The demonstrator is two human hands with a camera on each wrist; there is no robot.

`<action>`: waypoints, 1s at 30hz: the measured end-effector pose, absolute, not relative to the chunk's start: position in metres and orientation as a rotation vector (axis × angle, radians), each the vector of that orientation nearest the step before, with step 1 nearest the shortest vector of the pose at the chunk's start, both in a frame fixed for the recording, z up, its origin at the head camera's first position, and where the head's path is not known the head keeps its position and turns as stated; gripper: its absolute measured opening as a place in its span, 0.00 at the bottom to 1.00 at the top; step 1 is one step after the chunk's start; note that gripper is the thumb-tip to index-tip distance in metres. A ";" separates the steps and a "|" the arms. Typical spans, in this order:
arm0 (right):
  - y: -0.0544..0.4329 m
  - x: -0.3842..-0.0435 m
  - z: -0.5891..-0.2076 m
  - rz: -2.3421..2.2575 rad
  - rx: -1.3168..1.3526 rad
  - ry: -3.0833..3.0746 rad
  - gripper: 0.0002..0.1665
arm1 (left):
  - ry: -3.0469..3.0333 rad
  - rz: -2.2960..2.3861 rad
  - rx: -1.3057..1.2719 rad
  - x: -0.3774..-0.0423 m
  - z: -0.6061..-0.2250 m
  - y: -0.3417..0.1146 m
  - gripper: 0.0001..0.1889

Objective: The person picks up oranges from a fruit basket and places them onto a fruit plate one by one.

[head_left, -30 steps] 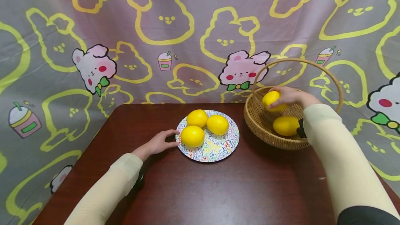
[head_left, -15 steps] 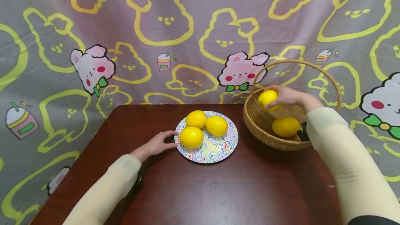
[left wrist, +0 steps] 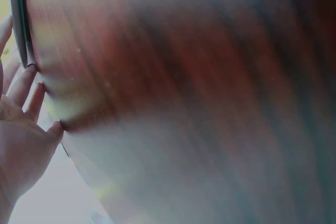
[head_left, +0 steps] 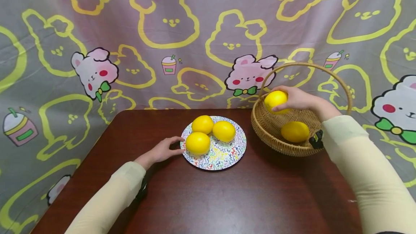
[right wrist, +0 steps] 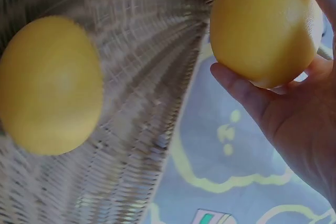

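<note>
My right hand grips a yellow lemon over the wicker basket, thumb on one side and fingers on the other. A second lemon lies inside the basket, below that hand. On the left, a round plate with a colourful squiggle pattern bears three lemons, the nearest lemon close to its left edge. My left hand rests beside that edge, its fingertips at the rim with fingers loosely spread. In the left wrist view its fingers touch the dark tabletop.
The basket's tall arched handle rises over the right hand and forearm. Behind the dark wooden table hangs a grey curtain printed with cartoon rabbits. A black wrist device shows under the right sleeve.
My right hand has moved slightly left and up with the lemon, towards the basket's back left rim. The left hand stays by the plate. The whole head view shifts slightly.
</note>
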State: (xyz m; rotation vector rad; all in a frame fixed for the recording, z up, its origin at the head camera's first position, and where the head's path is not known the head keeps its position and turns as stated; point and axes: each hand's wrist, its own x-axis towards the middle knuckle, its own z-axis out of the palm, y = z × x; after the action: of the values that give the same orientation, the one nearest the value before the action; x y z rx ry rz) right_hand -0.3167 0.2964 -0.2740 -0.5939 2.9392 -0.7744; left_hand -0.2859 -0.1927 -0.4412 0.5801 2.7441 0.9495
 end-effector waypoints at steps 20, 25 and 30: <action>0.249 -0.273 -0.252 -0.758 -0.771 2.929 0.45 | 2.721 0.951 0.521 -0.286 -0.441 -0.192 0.29; 0.240 -0.263 -0.253 -0.742 -0.802 2.936 0.44 | 2.725 0.952 0.533 -0.286 -0.441 -0.192 0.29; 0.232 -0.256 -0.256 -0.758 -0.837 2.919 0.44 | 2.731 0.942 0.540 -0.286 -0.441 -0.192 0.30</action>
State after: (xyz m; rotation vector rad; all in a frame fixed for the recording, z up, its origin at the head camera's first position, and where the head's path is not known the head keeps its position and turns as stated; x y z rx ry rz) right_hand -0.2561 0.2322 -0.2557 -0.8368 2.9193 -0.7580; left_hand -0.2861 -0.1919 -0.4411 0.5399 2.7311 0.9420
